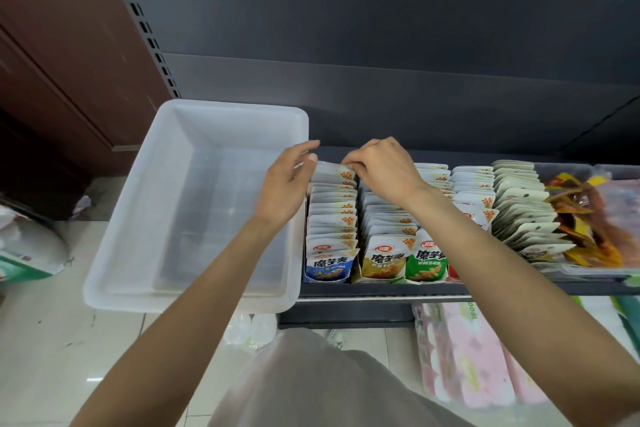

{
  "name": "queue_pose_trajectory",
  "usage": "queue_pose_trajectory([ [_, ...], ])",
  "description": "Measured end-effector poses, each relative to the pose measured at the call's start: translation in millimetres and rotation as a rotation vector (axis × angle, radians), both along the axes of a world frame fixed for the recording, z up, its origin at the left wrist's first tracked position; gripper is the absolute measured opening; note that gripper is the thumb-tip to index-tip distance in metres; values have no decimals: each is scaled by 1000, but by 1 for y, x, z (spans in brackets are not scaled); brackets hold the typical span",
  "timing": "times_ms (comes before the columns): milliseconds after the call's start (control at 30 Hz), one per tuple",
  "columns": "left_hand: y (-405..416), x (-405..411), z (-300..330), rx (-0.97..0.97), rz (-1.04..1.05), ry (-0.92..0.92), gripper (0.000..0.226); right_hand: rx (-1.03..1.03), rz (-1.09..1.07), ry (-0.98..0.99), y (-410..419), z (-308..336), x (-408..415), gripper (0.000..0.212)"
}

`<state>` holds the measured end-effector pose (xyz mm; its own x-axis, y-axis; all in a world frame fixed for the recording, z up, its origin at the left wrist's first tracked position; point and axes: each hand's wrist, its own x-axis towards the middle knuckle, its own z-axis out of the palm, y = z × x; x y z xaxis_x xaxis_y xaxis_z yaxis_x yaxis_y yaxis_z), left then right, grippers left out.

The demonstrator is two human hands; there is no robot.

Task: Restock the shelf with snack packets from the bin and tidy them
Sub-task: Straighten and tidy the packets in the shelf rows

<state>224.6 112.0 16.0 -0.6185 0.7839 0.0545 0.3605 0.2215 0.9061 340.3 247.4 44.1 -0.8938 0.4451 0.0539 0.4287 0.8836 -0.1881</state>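
Dark shelf point(381, 289): both hands, left hand point(282, 185) and right hand point(382, 168), pinch the rearmost upright packet point(334, 172) of the blue row point(330, 218), which runs front-to-back.

The snack packets point(332, 215) stand upright in tight rows on the dark shelf point(381, 289), white tops showing, with blue, yellow and green fronts facing out. The translucent white bin point(145, 218) sits just left of the rows, nothing visible inside, overhanging the shelf's front edge.
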Motion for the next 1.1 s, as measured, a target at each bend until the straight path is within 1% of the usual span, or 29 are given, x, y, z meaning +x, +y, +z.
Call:
queue_pose_trajectory([
  [67, 7, -1, -1, 9, -51, 34, 33, 50, 6, -31, 0, 0, -1, 29],
  [100, 10, -1, -3, -24, -95, 37, 35, 49, 10, -40, 2, -1, -1, 29],
  [200, 12, 4, -12, -164, -247, 59, 44, -7, 2, -54, 2, -3, 5, 32],
  [267, 11, 11, -14, -179, -295, 26, 50, -62, -28, 11, -2, 2, 11, 34],
  [333, 10, 18, -11, -137, -251, -139, 53, -136, -99, 162, -13, 10, 19, 39],
  [400, 7, 22, -6, -61, -139, -348, 53, -337, -238, 369, -32, 18, 28, 42],
  [433, 5, 23, -4, -27, -84, -438, 53, -454, -302, 438, -43, 20, 31, 42],
  [467, 2, 25, -1, -7, -41, -510, 51, -529, -349, 457, -53, 19, 32, 43],
  [500, 0, 27, 1, 1, -5, -563, 45, -535, -371, 429, -63, 17, 34, 43],
  [533, -3, 29, 5, -9, 19, -592, 37, -489, -378, 387, -70, 13, 34, 44],
  [567, -6, 31, 7, -34, 17, -613, 34, -426, -376, 364, -75, 8, 34, 43],
  [633, -10, 33, 7, -53, -6, -662, 40, -329, -367, 363, -79, 0, 32, 41],
  [767, -10, 33, -3, -39, -19, -745, 52, -272, -338, 332, -78, -8, 25, 40],
  [833, -9, 35, -8, -48, -17, -718, 60, -251, -319, 322, -75, -9, 22, 39],
  [933, -12, 40, -3, -24, -16, -707, 75, -252, -316, 303, -69, -9, 23, 39],
  [1000, -12, 40, -5, -22, -23, -729, 92, -296, -317, 305, -68, -8, 26, 38],
  [1033, -12, 40, -6, -32, -30, -731, 96, -321, -304, 315, -69, -7, 29, 38],
  [1067, -14, 41, -3, -32, -35, -714, 94, -327, -287, 327, -71, -6, 31, 37],
  [1100, -16, 42, -2, -31, -30, -694, 86, -306, -274, 335, -73, -6, 35, 37],
])
